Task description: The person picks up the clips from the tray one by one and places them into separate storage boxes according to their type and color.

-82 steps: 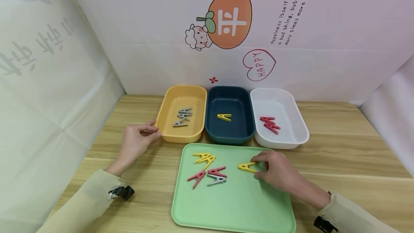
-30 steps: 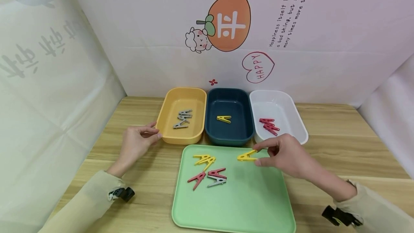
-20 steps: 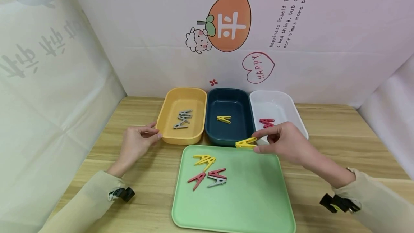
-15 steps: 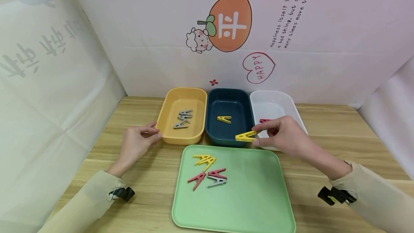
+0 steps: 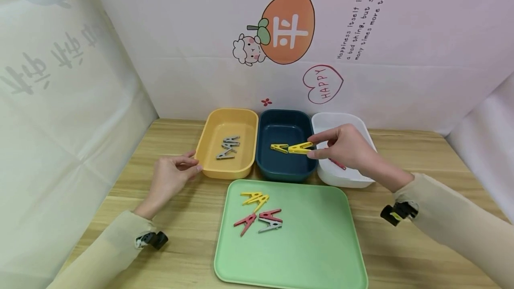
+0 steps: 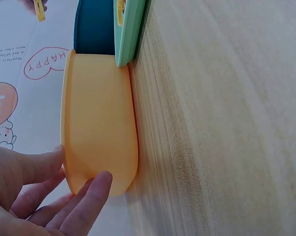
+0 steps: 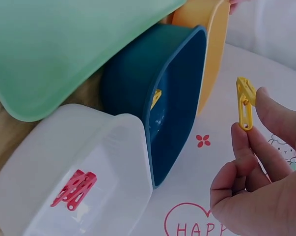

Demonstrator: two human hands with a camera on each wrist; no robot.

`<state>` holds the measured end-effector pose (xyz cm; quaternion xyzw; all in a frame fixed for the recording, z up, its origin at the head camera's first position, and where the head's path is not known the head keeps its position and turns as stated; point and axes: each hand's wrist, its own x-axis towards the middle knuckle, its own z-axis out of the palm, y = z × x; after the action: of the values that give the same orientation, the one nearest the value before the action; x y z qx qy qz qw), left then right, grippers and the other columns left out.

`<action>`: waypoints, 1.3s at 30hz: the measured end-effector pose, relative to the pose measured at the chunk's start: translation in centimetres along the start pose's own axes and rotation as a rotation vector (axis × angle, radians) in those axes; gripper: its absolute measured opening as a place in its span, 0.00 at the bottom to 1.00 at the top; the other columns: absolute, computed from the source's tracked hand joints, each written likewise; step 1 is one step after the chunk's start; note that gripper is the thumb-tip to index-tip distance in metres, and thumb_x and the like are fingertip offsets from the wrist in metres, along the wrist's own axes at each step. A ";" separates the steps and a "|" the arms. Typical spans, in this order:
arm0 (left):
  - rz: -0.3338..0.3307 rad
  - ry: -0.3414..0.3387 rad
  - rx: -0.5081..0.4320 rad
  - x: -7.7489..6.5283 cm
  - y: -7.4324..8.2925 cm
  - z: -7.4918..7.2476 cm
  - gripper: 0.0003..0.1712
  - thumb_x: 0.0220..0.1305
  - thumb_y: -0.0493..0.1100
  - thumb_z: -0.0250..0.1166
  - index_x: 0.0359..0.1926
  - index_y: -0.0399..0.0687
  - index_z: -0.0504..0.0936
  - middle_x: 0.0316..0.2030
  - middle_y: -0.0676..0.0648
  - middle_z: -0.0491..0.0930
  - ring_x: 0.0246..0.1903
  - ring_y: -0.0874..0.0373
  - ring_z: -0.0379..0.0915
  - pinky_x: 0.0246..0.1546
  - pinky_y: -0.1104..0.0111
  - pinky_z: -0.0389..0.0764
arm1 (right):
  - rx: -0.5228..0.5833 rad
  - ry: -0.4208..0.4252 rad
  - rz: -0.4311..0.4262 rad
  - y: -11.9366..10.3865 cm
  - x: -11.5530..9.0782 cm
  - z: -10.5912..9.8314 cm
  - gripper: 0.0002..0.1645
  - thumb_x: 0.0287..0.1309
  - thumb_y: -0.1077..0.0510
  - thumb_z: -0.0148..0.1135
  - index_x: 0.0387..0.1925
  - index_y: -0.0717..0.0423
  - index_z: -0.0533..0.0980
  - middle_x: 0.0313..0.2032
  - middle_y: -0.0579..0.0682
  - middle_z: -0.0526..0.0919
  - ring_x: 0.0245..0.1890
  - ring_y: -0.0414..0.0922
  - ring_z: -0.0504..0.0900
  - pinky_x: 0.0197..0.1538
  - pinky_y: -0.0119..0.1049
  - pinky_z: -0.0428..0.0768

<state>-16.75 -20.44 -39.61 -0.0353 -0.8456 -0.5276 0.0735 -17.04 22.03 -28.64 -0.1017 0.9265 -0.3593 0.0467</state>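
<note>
Between thumb and fingers, my right hand (image 5: 347, 146) pinches a yellow clothespin (image 5: 300, 147) above the dark blue bin (image 5: 286, 173). Another yellow clothespin (image 5: 279, 148) lies inside that bin. In the right wrist view the held clothespin (image 7: 245, 103) hangs from the fingertips. My left hand (image 5: 170, 179) rests at the near left corner of the yellow bin (image 5: 225, 174), its fingertips against the outside. On the green tray (image 5: 297, 253) lie two yellow clothespins (image 5: 255, 198), two red clothespins (image 5: 246, 224) and one grey clothespin (image 5: 271, 225).
Several grey clothespins (image 5: 228, 147) lie in the yellow bin. The white bin (image 5: 345, 181), partly behind my right hand, holds red clothespins (image 7: 75, 189). All three bins stand side by side against a printed white backdrop (image 5: 192, 57) on a wooden table (image 5: 180, 253).
My right hand lifted the yellow clothespin off the green tray and carried it forward to above the dark blue bin. The left hand stayed at the yellow bin.
</note>
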 end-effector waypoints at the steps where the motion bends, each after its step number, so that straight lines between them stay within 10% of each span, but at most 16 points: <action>1: -0.001 -0.001 0.000 0.0 0.0 0.0 0.10 0.62 0.31 0.77 0.42 0.28 0.89 0.60 0.35 0.82 0.46 0.41 0.88 0.35 0.62 0.93 | 0.002 0.000 0.006 0.0 0.3 0.0 0.23 0.57 0.53 0.82 0.53 0.57 0.89 0.31 0.53 0.84 0.23 0.52 0.71 0.16 0.33 0.63; 12: 0.010 0.002 0.017 0.1 0.0 0.1 0.09 0.62 0.31 0.77 0.41 0.28 0.90 0.60 0.35 0.82 0.45 0.41 0.88 0.35 0.60 0.93 | 0.015 0.003 0.060 0.5 3.8 0.2 0.24 0.62 0.55 0.79 0.57 0.58 0.86 0.56 0.60 0.85 0.40 0.54 0.71 0.32 0.36 0.73; 27: 0.013 0.009 0.006 0.1 -0.2 0.1 0.09 0.62 0.31 0.77 0.41 0.28 0.90 0.59 0.35 0.83 0.45 0.42 0.88 0.35 0.60 0.93 | 0.029 0.013 0.128 1.2 8.8 2.2 0.24 0.61 0.57 0.79 0.57 0.59 0.86 0.59 0.60 0.85 0.59 0.57 0.78 0.62 0.55 0.84; 39: 0.019 0.005 0.001 0.2 -0.2 0.1 0.10 0.62 0.30 0.77 0.42 0.26 0.89 0.59 0.35 0.82 0.45 0.41 0.88 0.35 0.59 0.93 | -0.007 0.020 0.093 2.1 11.4 3.7 0.21 0.61 0.61 0.78 0.54 0.65 0.86 0.53 0.63 0.87 0.51 0.57 0.80 0.57 0.51 0.86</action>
<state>-16.99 -20.47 -39.80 -0.0418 -0.8454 -0.5263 0.0808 -27.87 18.57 -32.93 -0.0550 0.9318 -0.3547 0.0536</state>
